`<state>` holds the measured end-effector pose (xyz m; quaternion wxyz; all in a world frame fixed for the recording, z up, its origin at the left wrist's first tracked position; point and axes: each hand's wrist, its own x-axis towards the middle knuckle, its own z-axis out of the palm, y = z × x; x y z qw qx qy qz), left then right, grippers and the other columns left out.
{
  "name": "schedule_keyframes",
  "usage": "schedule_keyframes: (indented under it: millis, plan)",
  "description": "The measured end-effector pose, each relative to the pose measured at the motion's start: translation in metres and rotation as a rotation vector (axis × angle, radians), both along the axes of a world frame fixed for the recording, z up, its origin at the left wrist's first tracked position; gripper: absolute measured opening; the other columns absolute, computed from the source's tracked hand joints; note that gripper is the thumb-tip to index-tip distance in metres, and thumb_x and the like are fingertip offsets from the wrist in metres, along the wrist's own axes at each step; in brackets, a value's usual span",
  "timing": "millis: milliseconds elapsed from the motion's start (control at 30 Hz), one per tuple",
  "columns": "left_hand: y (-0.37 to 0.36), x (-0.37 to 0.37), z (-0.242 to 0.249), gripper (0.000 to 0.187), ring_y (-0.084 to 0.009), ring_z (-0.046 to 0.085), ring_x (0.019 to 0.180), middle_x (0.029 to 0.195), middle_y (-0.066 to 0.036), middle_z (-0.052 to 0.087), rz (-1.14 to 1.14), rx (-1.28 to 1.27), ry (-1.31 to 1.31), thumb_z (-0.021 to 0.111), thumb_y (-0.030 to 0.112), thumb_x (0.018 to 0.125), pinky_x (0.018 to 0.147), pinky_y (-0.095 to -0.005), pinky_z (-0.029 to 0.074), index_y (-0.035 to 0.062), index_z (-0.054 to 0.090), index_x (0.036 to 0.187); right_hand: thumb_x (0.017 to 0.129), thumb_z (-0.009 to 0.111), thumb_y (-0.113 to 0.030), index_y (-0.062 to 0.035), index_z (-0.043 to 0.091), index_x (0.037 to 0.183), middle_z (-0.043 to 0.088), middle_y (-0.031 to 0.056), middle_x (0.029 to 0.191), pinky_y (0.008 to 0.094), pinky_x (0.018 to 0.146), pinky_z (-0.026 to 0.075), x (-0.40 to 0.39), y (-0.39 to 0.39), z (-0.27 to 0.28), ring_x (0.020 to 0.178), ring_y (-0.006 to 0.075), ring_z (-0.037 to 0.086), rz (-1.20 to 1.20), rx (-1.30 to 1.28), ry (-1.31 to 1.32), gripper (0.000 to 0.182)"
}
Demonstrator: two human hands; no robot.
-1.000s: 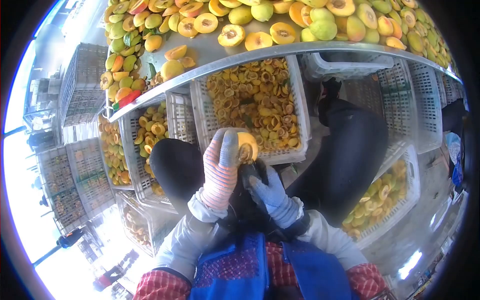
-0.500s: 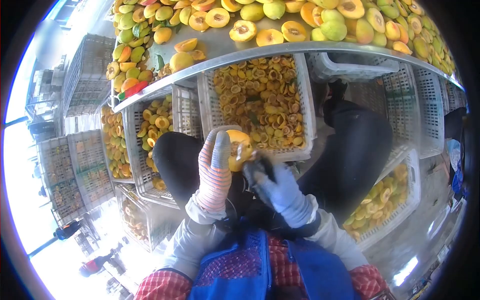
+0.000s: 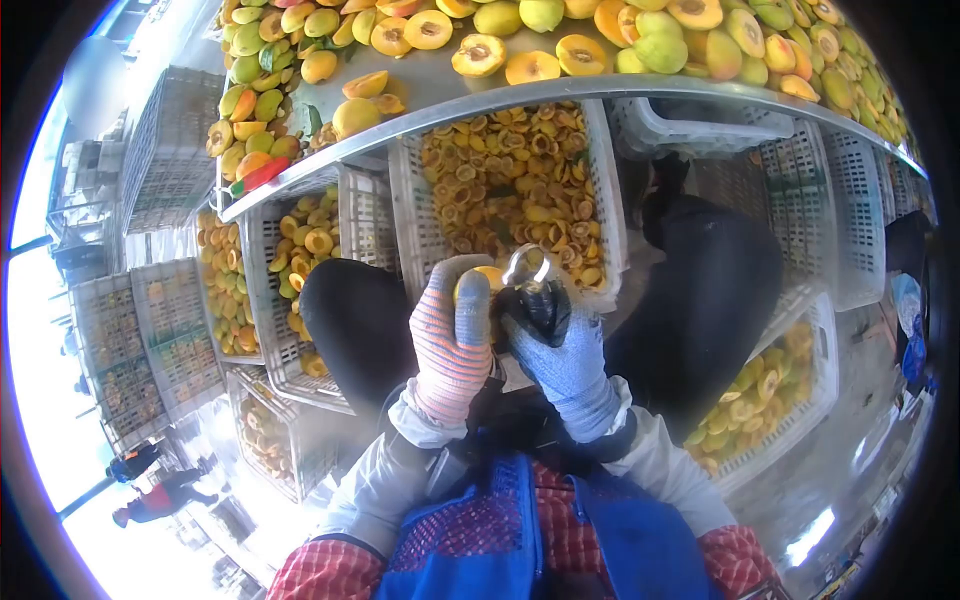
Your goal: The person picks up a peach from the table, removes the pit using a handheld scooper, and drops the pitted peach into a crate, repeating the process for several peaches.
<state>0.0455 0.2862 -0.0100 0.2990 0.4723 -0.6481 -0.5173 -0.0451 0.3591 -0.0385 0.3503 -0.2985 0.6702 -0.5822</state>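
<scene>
Gloved in pink and grey stripes, my left hand (image 3: 452, 335) is closed round a yellow-orange fruit (image 3: 487, 281), mostly hidden by the fingers. My right hand (image 3: 562, 360), in a blue glove with dark fingertips, grips a metal tool with a ring-shaped end (image 3: 527, 264). The tool's end points up, just right of the fruit. Beyond both hands, a white crate (image 3: 610, 200) holds many scooped fruit pieces (image 3: 520, 180).
A metal table (image 3: 430, 85) across the top bears whole and halved fruit (image 3: 480, 55). Fruit-filled crates stand left (image 3: 262, 300) and lower right (image 3: 828, 370). Stacked crates (image 3: 170, 150) rise at the far left. A distant person (image 3: 165, 497) is at lower left.
The tool has moved off the fruit, and its ring end now shows clearly. My left hand has shifted slightly right and covers more of the fruit. The distant person has moved.
</scene>
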Motion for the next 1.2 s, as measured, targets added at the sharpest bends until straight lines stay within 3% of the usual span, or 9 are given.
schedule_keyframes:
  millis: [200,367,433,533,733,833,933,1033,1200]
  plan:
    - [-0.001,0.003,-0.008,0.03,-0.0091,0.054,0.077,0.084,-0.005,0.062,-0.06,0.082,0.069,0.049,0.03,0.097,0.07,-0.025,0.046,0.0022,0.059,0.104,0.076,0.073,-0.013,-0.0065,0.055,0.093,0.061,0.0109,0.078,0.0355,0.061,0.048,-0.001,0.005,0.016,0.069,0.0314,0.062,0.092,-0.139,0.235,0.026]
    - [-0.001,0.004,-0.007,0.037,-0.0111,0.057,0.08,0.085,-0.007,0.063,0.119,0.22,0.169,0.048,0.036,0.096,0.073,-0.0252,0.047,0.0013,0.059,0.105,0.083,0.067,-0.019,-0.0049,0.056,0.095,0.062,0.0115,0.078,0.0369,0.06,0.048,0.007,0.015,0.014,0.07,0.0314,0.063,0.102,-0.125,-0.385,0.021]
    - [-0.001,0.007,-0.008,0.04,-0.0117,0.057,0.081,0.086,-0.007,0.062,0.109,0.198,0.209,0.047,0.037,0.096,0.073,-0.0251,0.047,0.001,0.059,0.105,0.086,0.064,-0.023,-0.0039,0.056,0.096,0.063,0.0118,0.079,0.0373,0.06,0.048,0.005,0.016,0.013,0.071,0.0314,0.064,0.129,-0.123,-0.357,0.023]
    - [0.003,0.008,-0.008,0.04,-0.0127,0.058,0.081,0.087,-0.008,0.062,0.13,0.237,0.243,0.047,0.038,0.096,0.073,-0.0249,0.047,0.0008,0.059,0.106,0.088,0.062,-0.03,-0.0035,0.056,0.096,0.064,0.0128,0.079,0.0382,0.06,0.049,0.001,0.021,0.013,0.07,0.0318,0.064,0.217,0.008,0.05,0.029]
    - [0.005,0.004,0.0,0.042,-0.0126,0.058,0.082,0.089,-0.008,0.063,0.147,0.197,0.24,0.046,0.039,0.096,0.074,-0.025,0.047,0.0009,0.058,0.108,0.087,0.062,-0.03,-0.0032,0.055,0.097,0.064,0.0154,0.076,0.0403,0.056,0.047,0.0,0.024,0.025,0.067,0.0345,0.063,0.27,0.088,0.055,0.03]
    - [0.006,0.003,-0.002,0.042,-0.0125,0.057,0.083,0.089,-0.008,0.063,0.119,0.172,0.204,0.046,0.04,0.097,0.075,-0.0258,0.047,0.0009,0.058,0.108,0.09,0.056,-0.018,0.0045,0.053,0.113,0.064,0.0118,0.081,0.0337,0.068,0.048,0.002,0.026,0.012,0.073,0.0255,0.062,0.374,0.127,0.013,0.032]
    - [0.008,0.003,-0.006,0.043,-0.0128,0.057,0.083,0.089,-0.008,0.063,0.092,0.122,0.169,0.045,0.04,0.097,0.076,-0.0265,0.047,0.0009,0.058,0.108,0.091,0.055,-0.018,0.0064,0.049,0.12,0.064,0.0148,0.088,0.0348,0.068,0.049,0.007,0.028,0.002,0.075,0.0261,0.063,0.36,0.091,-0.145,0.038]
    - [0.01,0.0,-0.006,0.043,-0.0133,0.057,0.083,0.089,-0.008,0.063,0.104,0.079,0.162,0.043,0.04,0.097,0.077,-0.0271,0.047,0.0009,0.058,0.109,0.088,0.058,-0.027,0.002,0.053,0.113,0.062,0.0216,0.087,0.0428,0.066,0.047,0.015,0.027,0.004,0.08,0.0391,0.061,0.196,-0.035,-0.092,0.039]
    - [0.015,-0.006,-0.008,0.044,-0.0143,0.058,0.083,0.089,-0.008,0.063,0.179,0.083,0.218,0.043,0.04,0.097,0.077,-0.0282,0.047,0.0008,0.057,0.109,0.088,0.056,-0.025,0.0061,0.048,0.118,0.06,0.0246,0.095,0.0446,0.071,0.046,0.021,0.026,0.002,0.085,0.0401,0.059,0.157,-0.083,0.011,0.044]
